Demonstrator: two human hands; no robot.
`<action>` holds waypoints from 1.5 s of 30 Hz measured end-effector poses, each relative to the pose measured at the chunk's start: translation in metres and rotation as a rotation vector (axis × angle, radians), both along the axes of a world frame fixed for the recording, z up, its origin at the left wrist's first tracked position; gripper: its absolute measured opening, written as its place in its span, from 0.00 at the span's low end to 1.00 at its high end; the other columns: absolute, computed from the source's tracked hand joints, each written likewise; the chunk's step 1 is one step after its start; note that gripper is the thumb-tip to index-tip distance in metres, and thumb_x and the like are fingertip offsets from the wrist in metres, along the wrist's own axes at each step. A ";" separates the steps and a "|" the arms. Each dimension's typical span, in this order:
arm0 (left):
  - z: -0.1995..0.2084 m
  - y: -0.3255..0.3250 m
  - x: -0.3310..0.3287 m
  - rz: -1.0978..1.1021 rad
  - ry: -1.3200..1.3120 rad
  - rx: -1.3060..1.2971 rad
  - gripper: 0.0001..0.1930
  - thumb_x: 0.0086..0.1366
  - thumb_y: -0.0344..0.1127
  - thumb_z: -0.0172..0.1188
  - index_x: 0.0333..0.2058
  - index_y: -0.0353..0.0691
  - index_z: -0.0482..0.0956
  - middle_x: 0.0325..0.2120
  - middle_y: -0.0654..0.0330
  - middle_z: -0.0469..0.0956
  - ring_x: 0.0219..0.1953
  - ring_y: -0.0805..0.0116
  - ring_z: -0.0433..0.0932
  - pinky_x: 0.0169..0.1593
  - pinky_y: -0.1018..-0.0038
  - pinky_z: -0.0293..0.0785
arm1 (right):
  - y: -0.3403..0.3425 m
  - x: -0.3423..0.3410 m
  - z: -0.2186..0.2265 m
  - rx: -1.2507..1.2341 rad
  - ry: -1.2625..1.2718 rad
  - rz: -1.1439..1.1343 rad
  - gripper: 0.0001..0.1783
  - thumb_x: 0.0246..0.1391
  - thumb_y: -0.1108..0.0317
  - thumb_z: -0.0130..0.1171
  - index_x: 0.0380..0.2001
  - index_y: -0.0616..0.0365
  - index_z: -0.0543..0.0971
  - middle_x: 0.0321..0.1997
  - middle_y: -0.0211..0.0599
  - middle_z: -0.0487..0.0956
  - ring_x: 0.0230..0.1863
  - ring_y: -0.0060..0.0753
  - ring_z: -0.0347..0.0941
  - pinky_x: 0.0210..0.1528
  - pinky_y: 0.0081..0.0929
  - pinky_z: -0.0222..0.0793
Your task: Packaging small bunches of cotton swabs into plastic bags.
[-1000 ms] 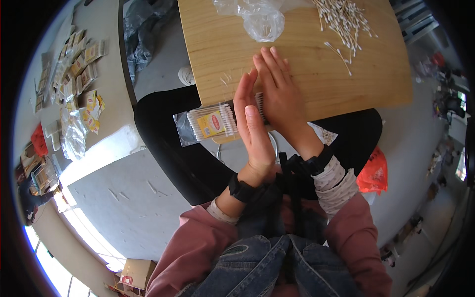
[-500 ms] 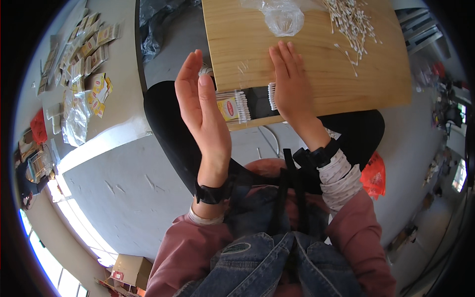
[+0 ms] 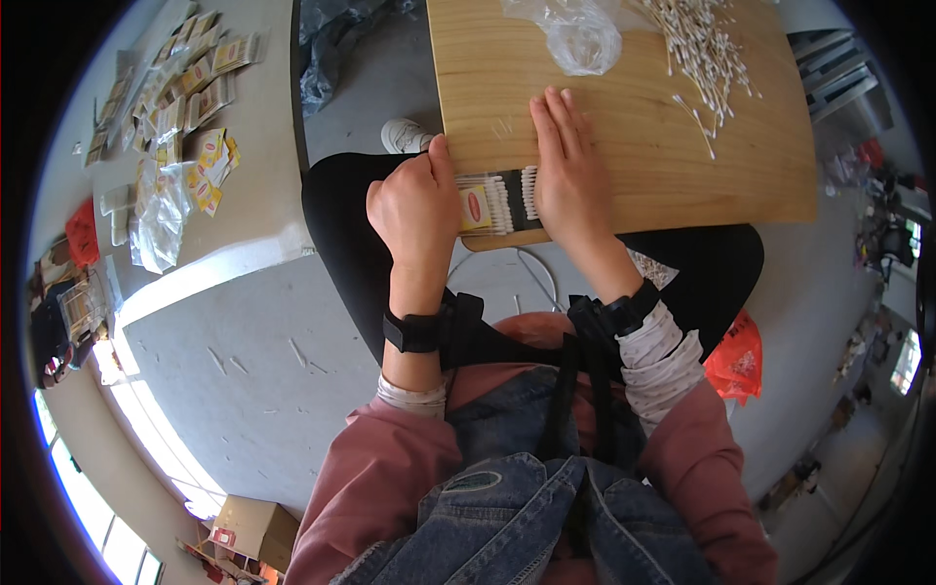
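My left hand (image 3: 414,214) is closed in a fist at the left edge of the wooden table (image 3: 712,185), thumb uppermost. Its curled fingers face away, so what they grip, if anything, is hidden. Right beside it lies a row of cotton swabs (image 3: 499,205) with a yellow card (image 3: 475,208) over them. A dark gap separates this row from a second row of white swab tips (image 3: 529,193), which shows at the edge of my right hand (image 3: 573,185). That hand rests on the table with its fingers stretched out.
Loose cotton swabs (image 3: 707,63) are heaped at the far right of the table, near a crumpled clear bag (image 3: 583,44). On a grey surface to the left lie many packed swab bundles (image 3: 200,73), yellow cards (image 3: 213,171) and clear plastic bags (image 3: 161,210). A red bag (image 3: 736,361) hangs beyond my right knee.
My left hand has gone from open and raised to a closed fist lower down, beside the carded swabs. My right hand stays flat at nearly the same spot. The view has shifted slightly.
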State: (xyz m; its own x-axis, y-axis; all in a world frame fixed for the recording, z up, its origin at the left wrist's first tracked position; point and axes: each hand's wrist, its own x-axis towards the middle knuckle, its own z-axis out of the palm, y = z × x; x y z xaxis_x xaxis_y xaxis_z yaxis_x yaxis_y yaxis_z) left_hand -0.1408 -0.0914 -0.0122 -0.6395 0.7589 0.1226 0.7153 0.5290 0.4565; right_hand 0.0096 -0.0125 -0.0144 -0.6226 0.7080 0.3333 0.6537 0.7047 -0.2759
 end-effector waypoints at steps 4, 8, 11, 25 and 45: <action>-0.006 0.001 0.002 0.028 -0.089 0.016 0.27 0.69 0.49 0.52 0.13 0.39 0.75 0.11 0.52 0.72 0.14 0.51 0.71 0.20 0.62 0.65 | -0.001 -0.005 -0.001 -0.021 0.008 -0.011 0.32 0.50 0.80 0.49 0.62 0.68 0.64 0.68 0.54 0.63 0.70 0.52 0.57 0.70 0.46 0.54; -0.010 0.000 0.000 0.028 -0.220 0.040 0.28 0.70 0.50 0.51 0.14 0.38 0.74 0.12 0.50 0.72 0.16 0.48 0.72 0.21 0.59 0.66 | -0.003 -0.007 0.001 -0.024 -0.008 -0.004 0.32 0.50 0.81 0.49 0.62 0.67 0.64 0.68 0.53 0.63 0.70 0.52 0.57 0.70 0.46 0.54; -0.008 0.001 0.000 0.029 -0.306 0.057 0.29 0.71 0.49 0.50 0.14 0.36 0.73 0.12 0.49 0.71 0.17 0.46 0.72 0.21 0.58 0.66 | -0.006 -0.012 0.001 -0.044 -0.012 -0.002 0.32 0.50 0.80 0.48 0.62 0.67 0.63 0.68 0.52 0.63 0.70 0.52 0.57 0.70 0.46 0.54; -0.002 0.002 0.002 0.010 -0.294 0.098 0.27 0.71 0.45 0.51 0.14 0.35 0.73 0.13 0.47 0.72 0.17 0.45 0.72 0.21 0.58 0.67 | -0.016 -0.024 0.003 -0.104 0.059 0.011 0.30 0.55 0.79 0.45 0.64 0.65 0.63 0.68 0.49 0.64 0.70 0.50 0.58 0.69 0.45 0.55; 0.000 0.003 0.003 0.027 -0.241 0.061 0.26 0.70 0.46 0.52 0.15 0.37 0.74 0.13 0.49 0.72 0.17 0.46 0.73 0.21 0.60 0.68 | -0.018 -0.027 0.000 -0.117 0.184 -0.034 0.26 0.58 0.74 0.55 0.60 0.62 0.67 0.65 0.45 0.67 0.68 0.48 0.61 0.67 0.47 0.58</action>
